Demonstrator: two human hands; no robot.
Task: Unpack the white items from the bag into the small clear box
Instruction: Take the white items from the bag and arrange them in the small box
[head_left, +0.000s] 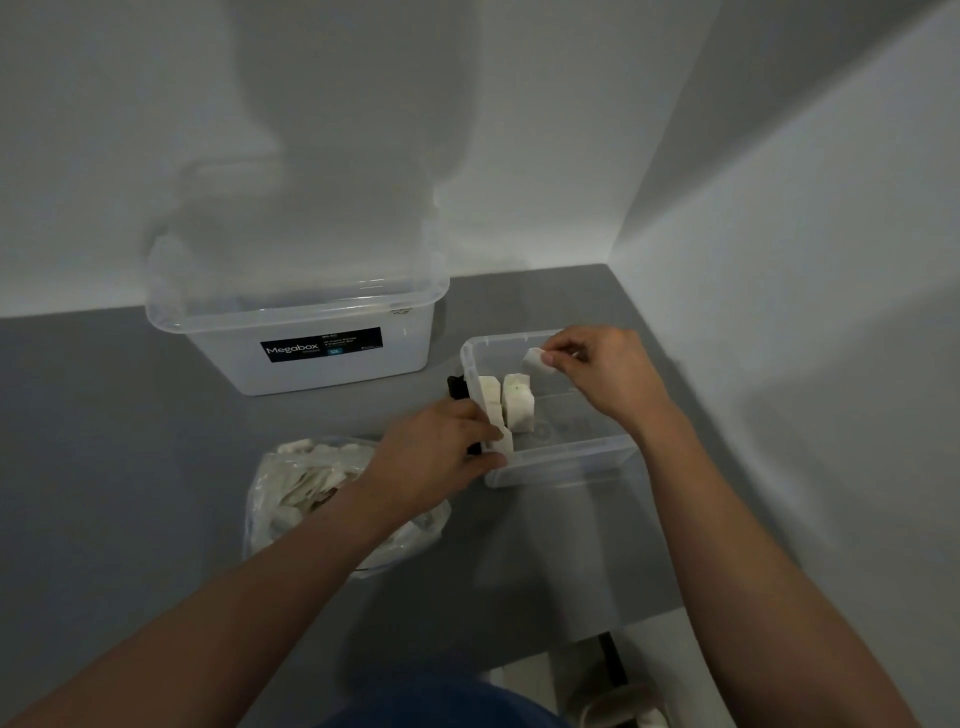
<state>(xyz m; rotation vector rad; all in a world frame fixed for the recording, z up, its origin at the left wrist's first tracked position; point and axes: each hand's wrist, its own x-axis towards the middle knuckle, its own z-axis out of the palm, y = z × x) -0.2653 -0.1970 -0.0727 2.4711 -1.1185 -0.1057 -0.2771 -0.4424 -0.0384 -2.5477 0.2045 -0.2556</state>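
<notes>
The small clear box (571, 457) stands on the grey table, right of centre. Several white items (517, 402) stand in a row along its left wall. My right hand (597, 371) hovers over the box's far side and pinches one white item (535, 359) between thumb and fingers. My left hand (441, 449) is at the box's near left corner, fingers curled around another white item (501, 441) at the wall. The clear plastic bag (322, 488) with several white items lies left of the box, partly under my left forearm.
A large clear tub (296, 332) with a black Megabox label stands at the back left against the wall. A black object (456, 387) sits just outside the small box's left wall. Walls close the table at the back and right. The table's front edge (597, 631) is at lower right.
</notes>
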